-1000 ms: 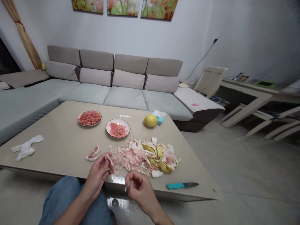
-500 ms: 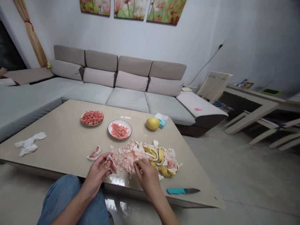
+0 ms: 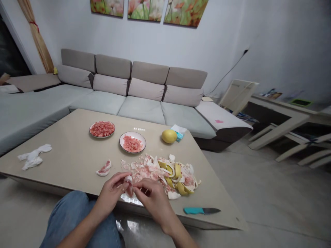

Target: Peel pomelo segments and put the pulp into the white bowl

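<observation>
A pomelo segment [image 3: 129,187], pink with white membrane, is held between the thumb and fingers of my left hand [image 3: 113,188]. My right hand [image 3: 152,198] pinches at the right edge of that segment; whether a bit of membrane is between its fingertips is too small to see. Another pomelo segment [image 3: 104,168] lies on the table to the left of my hands. Behind my right hand spreads a heap of torn membrane [image 3: 146,168] and yellow-green peel [image 3: 178,172]. Farther back, a white plate [image 3: 141,137] holds pieces of pink pulp.
A fuller plate [image 3: 112,134] of pulp stands at the back left of the table [image 3: 69,144]. A whole yellow pomelo [image 3: 169,136] sits beside a tissue pack [image 3: 179,132]. A knife [image 3: 201,210] lies near the front right edge. Crumpled tissue [image 3: 33,156] lies far left.
My right hand has moved left from over the membrane heap to the segment in my left hand. My left hand has shifted slightly right, and the held segment is more upright.
</observation>
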A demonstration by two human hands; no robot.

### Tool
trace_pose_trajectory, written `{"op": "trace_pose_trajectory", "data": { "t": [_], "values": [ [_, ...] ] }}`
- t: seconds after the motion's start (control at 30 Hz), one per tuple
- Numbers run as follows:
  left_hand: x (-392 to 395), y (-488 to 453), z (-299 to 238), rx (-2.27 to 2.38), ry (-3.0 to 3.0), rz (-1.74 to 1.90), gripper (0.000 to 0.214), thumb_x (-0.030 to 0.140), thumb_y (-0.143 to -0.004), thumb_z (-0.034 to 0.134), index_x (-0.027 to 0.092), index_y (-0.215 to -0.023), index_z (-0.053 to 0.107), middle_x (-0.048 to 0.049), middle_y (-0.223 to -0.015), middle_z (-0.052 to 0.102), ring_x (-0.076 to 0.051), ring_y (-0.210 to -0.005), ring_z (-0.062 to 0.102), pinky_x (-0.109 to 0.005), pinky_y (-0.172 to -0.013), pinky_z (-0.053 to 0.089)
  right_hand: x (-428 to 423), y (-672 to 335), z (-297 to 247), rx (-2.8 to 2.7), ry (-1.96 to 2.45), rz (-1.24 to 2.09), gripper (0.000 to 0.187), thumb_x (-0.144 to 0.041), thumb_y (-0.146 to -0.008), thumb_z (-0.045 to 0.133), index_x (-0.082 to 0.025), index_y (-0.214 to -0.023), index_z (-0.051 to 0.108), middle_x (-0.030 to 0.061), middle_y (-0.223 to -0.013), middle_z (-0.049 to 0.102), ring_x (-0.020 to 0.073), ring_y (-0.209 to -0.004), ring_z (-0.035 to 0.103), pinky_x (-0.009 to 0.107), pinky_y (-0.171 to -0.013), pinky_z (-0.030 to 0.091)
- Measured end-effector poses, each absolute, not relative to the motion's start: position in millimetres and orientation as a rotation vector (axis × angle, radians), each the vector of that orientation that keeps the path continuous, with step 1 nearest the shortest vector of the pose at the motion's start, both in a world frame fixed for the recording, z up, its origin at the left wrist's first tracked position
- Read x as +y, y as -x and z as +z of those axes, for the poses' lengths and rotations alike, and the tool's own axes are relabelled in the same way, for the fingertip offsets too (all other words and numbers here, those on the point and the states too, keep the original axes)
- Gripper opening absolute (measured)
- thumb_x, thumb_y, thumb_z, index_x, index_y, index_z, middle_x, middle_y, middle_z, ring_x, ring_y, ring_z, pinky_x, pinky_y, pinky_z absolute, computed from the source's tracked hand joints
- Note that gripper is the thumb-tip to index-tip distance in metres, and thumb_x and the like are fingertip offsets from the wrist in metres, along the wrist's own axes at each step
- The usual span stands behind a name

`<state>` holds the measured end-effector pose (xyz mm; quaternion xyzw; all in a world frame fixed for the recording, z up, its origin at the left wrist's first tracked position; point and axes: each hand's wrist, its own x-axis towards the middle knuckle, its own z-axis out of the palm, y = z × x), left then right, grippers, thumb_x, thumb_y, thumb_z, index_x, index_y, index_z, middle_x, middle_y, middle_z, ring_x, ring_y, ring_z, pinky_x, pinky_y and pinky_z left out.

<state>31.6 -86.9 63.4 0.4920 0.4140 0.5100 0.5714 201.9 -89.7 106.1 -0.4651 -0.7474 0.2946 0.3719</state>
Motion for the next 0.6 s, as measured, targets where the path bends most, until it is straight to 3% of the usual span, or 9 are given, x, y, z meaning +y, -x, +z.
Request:
{"op": "trace_pose_trajectory", "data": {
  "t": [0.23,0.4,0.6],
  "values": [
    [-86.6,-30.0,63.5,1.093,-1.354,1.239,0.027,0.031,-0.080,0.066,0.022,-0.104,0.073,-0.0059,-0.091,0.066,-0.021,-0.089,0.063,-0.031,-0.083,0.050,-88.1,-204.0,108.6,-2.043,1.185,0.750,0.021,-0.014,-0.083,0.059,-0.024,-0.074,0.075,-0.0007,-0.068,0.071,0.0139,-0.061,0.062,0.022,-0.058,0.042],
    [-87.6,-31.6,63.9,1.151,-1.358,1.243,0.026,0.032,-0.080,0.065,0.023,-0.102,0.073,-0.0061,-0.094,0.065,-0.022,-0.090,0.062,-0.030,-0.076,0.053,-86.8,-198.5,108.9,-2.067,1.281,0.723,0.020,-0.013,-0.081,0.059,-0.022,-0.069,0.074,-0.0004,-0.065,0.070,0.0130,-0.057,0.060,0.022,-0.056,0.038],
    [-89.1,-30.7,61.7,1.181,-1.373,1.219,0.026,0.032,-0.081,0.064,0.024,-0.104,0.073,-0.0068,-0.099,0.065,-0.022,-0.096,0.060,-0.028,-0.074,0.054,-86.5,-188.6,93.7,-1.948,1.367,0.650,0.019,-0.015,-0.075,0.059,-0.017,-0.057,0.063,-0.0006,-0.052,0.057,0.0111,-0.049,0.049,0.021,-0.048,0.032]
  ]
}}
